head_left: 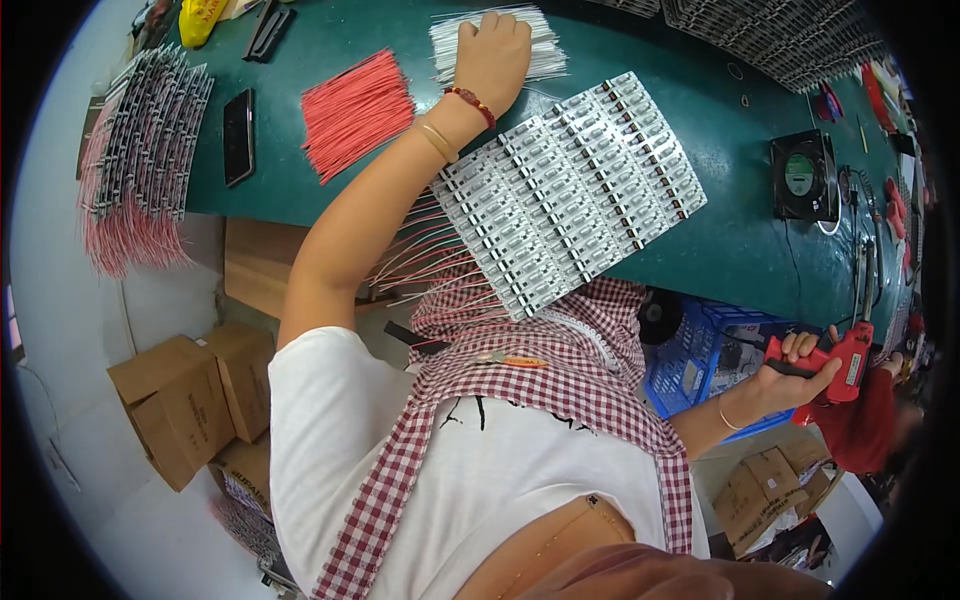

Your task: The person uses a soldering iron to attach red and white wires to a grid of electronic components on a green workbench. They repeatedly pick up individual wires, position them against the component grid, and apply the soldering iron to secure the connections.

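Left hand (492, 55) stretched out over the tabletop (740, 235), fingers (500, 24) curled down and pressed together on a bundle of white wires (545, 40); cannot tell whether pinching any single strand. Red bead bracelet (472, 103) and thin gold bangle (436, 141) on that wrist.

Just left of those fingers, apart from them: fanned bundle of red wires (355, 110). Farther left: black phone (238, 136) lying flat, then a stack of strips with red leads (145, 150) hanging over the tabletop edge. Just below and right of the left wrist: panel of white circuit strips (570, 190) laid in diagonal rows, near end jutting past the tabletop edge over the lap, red and white leads trailing from its left side.

Right hand (790, 378) low at the right, off the tabletop, fingers (800, 345) wrapped shut around the grip of a red glue gun (845, 362). Thin bangle on this wrist too. Just left of that hand: blue plastic crate (700, 360) under the tabletop. Above it on the tabletop: small black square fan (800, 175).

On the lap: red-and-white checked apron (600, 375) with small orange-handled cutters (510, 360) lying on it. Cardboard boxes (190, 400) on the floor, well left of both hands.
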A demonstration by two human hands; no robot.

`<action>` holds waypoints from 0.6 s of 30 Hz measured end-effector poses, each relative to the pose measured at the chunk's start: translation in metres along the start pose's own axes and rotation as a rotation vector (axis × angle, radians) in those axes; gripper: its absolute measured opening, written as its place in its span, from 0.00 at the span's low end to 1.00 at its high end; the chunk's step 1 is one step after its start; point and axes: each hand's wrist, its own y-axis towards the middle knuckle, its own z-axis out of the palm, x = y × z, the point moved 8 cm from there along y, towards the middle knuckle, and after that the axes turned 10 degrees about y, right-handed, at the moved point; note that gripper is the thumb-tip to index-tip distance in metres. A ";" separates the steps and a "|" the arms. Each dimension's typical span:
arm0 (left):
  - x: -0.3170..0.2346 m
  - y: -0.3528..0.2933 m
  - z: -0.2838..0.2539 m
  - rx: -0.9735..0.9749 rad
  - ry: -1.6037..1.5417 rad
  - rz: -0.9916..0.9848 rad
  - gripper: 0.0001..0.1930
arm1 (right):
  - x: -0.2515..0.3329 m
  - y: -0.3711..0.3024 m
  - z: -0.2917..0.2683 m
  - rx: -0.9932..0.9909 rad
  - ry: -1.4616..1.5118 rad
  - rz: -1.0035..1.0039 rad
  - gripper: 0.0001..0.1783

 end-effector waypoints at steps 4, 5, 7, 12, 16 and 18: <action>0.019 0.003 -0.007 -0.107 -0.289 -0.072 0.05 | -0.008 0.005 0.013 0.069 0.049 0.045 0.26; 0.022 0.004 -0.007 -0.123 -0.323 -0.067 0.05 | -0.012 0.006 0.016 0.078 0.055 0.059 0.26; 0.030 0.004 -0.007 -0.152 -0.389 -0.060 0.06 | -0.017 0.006 0.021 0.087 0.052 0.079 0.26; 0.047 -0.007 -0.043 -0.100 -1.337 -0.627 0.10 | -0.010 -0.002 0.023 0.060 0.064 0.055 0.27; 0.051 -0.037 -0.045 -0.235 -1.507 -0.675 0.13 | -0.018 -0.005 0.023 0.087 0.075 0.110 0.28; 0.050 -0.044 -0.047 -0.214 -1.446 -0.683 0.15 | -0.024 -0.006 0.024 0.092 0.082 0.140 0.28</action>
